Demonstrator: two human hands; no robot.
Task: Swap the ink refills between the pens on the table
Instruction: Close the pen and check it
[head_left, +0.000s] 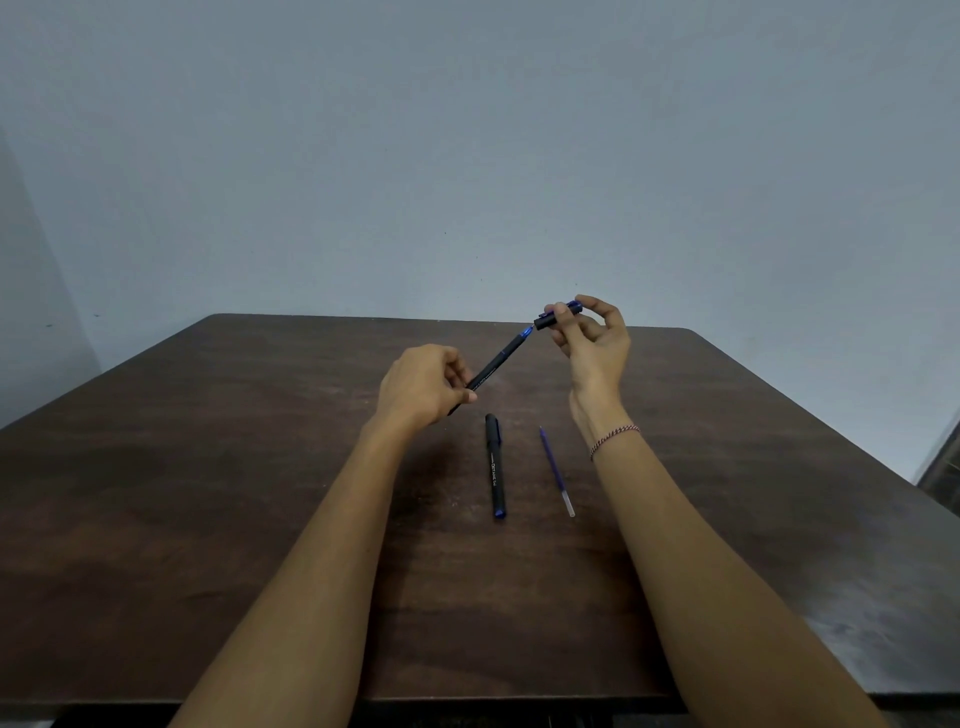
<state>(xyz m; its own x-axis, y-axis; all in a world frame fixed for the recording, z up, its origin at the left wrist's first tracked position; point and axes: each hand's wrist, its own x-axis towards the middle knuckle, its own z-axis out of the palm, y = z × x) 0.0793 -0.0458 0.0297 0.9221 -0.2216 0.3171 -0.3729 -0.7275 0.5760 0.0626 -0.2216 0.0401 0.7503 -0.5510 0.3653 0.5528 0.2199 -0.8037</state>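
My left hand grips the lower end of a black pen held above the table, its blue tip pointing up and to the right. My right hand pinches the pen's black cap, which has a blue clip, just off the tip. A second black pen with its cap on lies on the table between my forearms. To its right lies a loose ink refill, blue along most of its length with a clear end toward me.
The dark brown wooden table runs to a plain grey wall behind. Its near edge lies under my forearms. A thin bracelet circles my right wrist.
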